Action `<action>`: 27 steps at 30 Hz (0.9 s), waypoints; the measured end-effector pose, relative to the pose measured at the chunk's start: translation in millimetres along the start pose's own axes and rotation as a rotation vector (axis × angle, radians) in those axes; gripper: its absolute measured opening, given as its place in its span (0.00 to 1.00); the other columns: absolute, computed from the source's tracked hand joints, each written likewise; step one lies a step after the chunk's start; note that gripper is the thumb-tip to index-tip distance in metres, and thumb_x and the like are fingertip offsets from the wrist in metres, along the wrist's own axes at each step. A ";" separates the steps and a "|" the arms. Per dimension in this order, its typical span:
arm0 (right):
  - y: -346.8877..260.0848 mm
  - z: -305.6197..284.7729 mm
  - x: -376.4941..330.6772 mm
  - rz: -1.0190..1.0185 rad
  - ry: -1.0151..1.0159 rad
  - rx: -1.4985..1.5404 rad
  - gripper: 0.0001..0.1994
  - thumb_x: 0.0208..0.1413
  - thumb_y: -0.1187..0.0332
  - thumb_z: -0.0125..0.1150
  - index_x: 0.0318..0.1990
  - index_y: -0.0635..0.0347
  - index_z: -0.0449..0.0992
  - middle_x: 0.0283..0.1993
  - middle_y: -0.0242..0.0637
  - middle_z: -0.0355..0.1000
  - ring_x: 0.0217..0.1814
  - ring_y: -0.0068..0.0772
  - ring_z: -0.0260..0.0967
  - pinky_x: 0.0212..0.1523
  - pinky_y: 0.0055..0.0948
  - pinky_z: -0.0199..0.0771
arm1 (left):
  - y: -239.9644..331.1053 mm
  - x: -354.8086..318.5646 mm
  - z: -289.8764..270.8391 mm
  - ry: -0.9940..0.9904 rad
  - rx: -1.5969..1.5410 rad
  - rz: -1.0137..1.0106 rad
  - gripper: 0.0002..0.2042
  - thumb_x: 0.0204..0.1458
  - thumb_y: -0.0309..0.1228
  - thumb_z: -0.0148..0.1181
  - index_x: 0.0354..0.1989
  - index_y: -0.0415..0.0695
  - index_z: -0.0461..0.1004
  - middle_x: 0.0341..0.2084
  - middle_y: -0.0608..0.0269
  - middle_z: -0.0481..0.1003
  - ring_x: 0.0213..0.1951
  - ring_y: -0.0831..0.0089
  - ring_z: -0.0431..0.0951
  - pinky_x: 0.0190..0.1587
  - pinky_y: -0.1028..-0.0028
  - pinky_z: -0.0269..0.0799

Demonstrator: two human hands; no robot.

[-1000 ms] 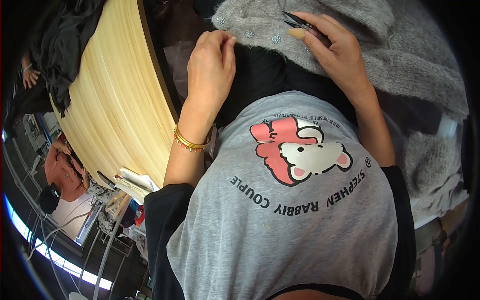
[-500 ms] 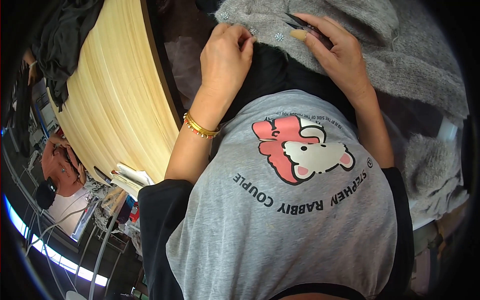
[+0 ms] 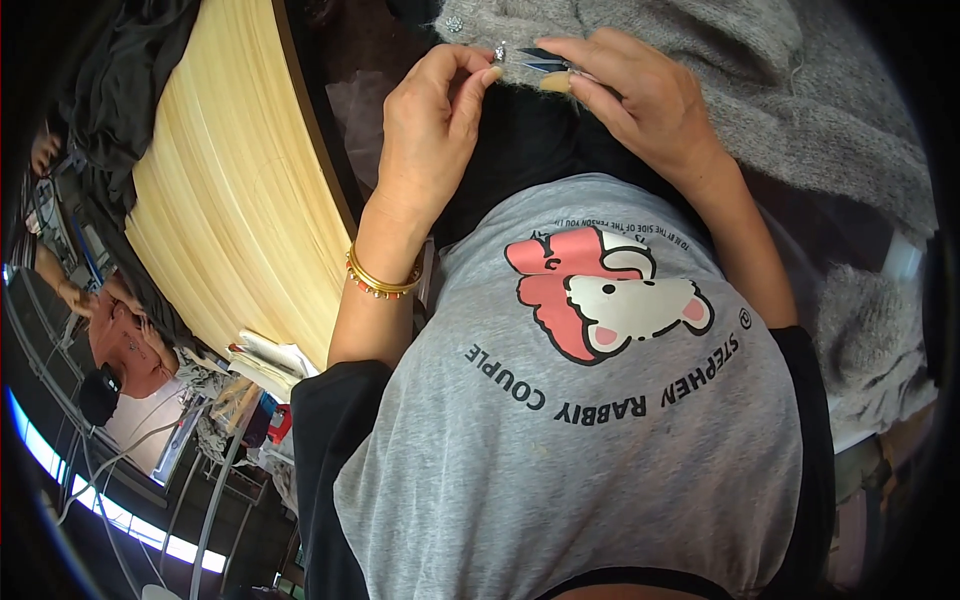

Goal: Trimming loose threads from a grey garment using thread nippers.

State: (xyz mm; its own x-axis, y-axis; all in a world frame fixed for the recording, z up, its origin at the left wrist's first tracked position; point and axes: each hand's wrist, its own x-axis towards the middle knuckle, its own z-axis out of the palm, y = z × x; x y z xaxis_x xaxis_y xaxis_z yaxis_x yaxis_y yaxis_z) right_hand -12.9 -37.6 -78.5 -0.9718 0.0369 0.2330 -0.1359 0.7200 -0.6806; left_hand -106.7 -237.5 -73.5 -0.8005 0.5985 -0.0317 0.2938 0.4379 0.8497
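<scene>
A fuzzy grey knit garment (image 3: pixel 830 140) lies across the far side of my lap, with sparkly silver buttons along its edge. My left hand (image 3: pixel 428 130) is closed in a pinch on that edge, where one sparkly button (image 3: pixel 500 50) stands up at the fingertips. Another button (image 3: pixel 454 23) sits farther left on the knit. In my right hand (image 3: pixel 655 110) are dark thread snips (image 3: pixel 543 60), their blades apart and pointing left, close to the pinched button. A tan finger cover (image 3: pixel 556 82) is on a digit of the right hand. Whether a thread lies between the blades is too small to tell.
A pale wooden tabletop (image 3: pixel 230 180) runs along my left, with dark cloth (image 3: pixel 130 110) over its far corner. Papers or a booklet (image 3: pixel 270 355) rest at its near end. A co-worker in an orange top (image 3: pixel 125 345) is at the far left. More grey knit (image 3: pixel 860 330) lies at right.
My right hand has moved left, bringing the snips up to the left fingertips. The left hand has shifted slightly left, and a button now stands up at its pinch.
</scene>
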 end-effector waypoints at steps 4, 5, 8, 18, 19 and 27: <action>-1.4 4.7 1.8 0.000 -0.039 -0.075 0.18 0.54 0.69 0.62 0.54 0.46 0.77 0.31 0.31 0.68 0.30 0.34 0.70 0.30 0.30 0.71 | 1.2 -0.9 -3.4 -0.015 -0.128 -0.073 0.05 0.59 0.25 0.59 0.38 0.36 0.73 0.37 0.61 0.80 0.32 0.80 0.77 0.36 0.78 0.73; 1.1 9.3 0.8 -0.016 -0.009 -0.082 0.18 0.54 0.68 0.62 0.54 0.45 0.77 0.31 0.30 0.68 0.31 0.34 0.70 0.30 0.31 0.72 | 1.4 -0.4 -4.2 -0.022 -0.139 -0.081 0.05 0.60 0.25 0.59 0.38 0.36 0.73 0.37 0.61 0.80 0.32 0.81 0.76 0.36 0.79 0.73; 3.8 16.1 1.1 -0.038 0.024 -0.096 0.18 0.54 0.68 0.62 0.54 0.45 0.77 0.32 0.30 0.68 0.32 0.33 0.71 0.30 0.31 0.72 | 0.6 -0.5 -4.5 -0.025 -0.193 -0.098 0.05 0.60 0.25 0.58 0.38 0.36 0.73 0.38 0.62 0.80 0.34 0.82 0.76 0.37 0.80 0.72; 2.3 19.9 4.2 -0.030 0.031 -0.066 0.16 0.53 0.68 0.63 0.51 0.46 0.79 0.32 0.29 0.68 0.31 0.32 0.70 0.30 0.29 0.72 | -1.2 -1.2 -8.6 -0.060 -0.383 -0.197 0.05 0.60 0.26 0.59 0.38 0.36 0.73 0.40 0.61 0.80 0.38 0.83 0.75 0.41 0.81 0.71; 2.6 19.8 4.0 -0.030 0.031 -0.067 0.16 0.53 0.68 0.63 0.51 0.46 0.79 0.32 0.29 0.68 0.31 0.32 0.70 0.30 0.29 0.72 | -1.0 -1.1 -8.4 -0.060 -0.384 -0.196 0.05 0.60 0.26 0.59 0.38 0.36 0.73 0.40 0.61 0.80 0.38 0.83 0.75 0.41 0.81 0.71; 8.6 11.9 4.3 -0.062 0.031 -0.073 0.16 0.54 0.71 0.62 0.51 0.50 0.79 0.29 0.32 0.68 0.29 0.31 0.69 0.29 0.26 0.70 | -2.0 0.0 -9.6 -0.060 -0.283 -0.170 0.04 0.60 0.25 0.58 0.38 0.36 0.73 0.39 0.63 0.80 0.34 0.84 0.74 0.37 0.81 0.71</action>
State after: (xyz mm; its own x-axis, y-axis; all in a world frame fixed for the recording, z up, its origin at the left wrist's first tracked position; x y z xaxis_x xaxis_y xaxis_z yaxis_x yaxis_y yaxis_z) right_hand -20.5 -39.4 -91.6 -0.9553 0.0108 0.2953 -0.1805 0.7700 -0.6120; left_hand -112.3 -244.7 -70.1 -0.7911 0.5748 -0.2094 -0.0052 0.3360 0.9419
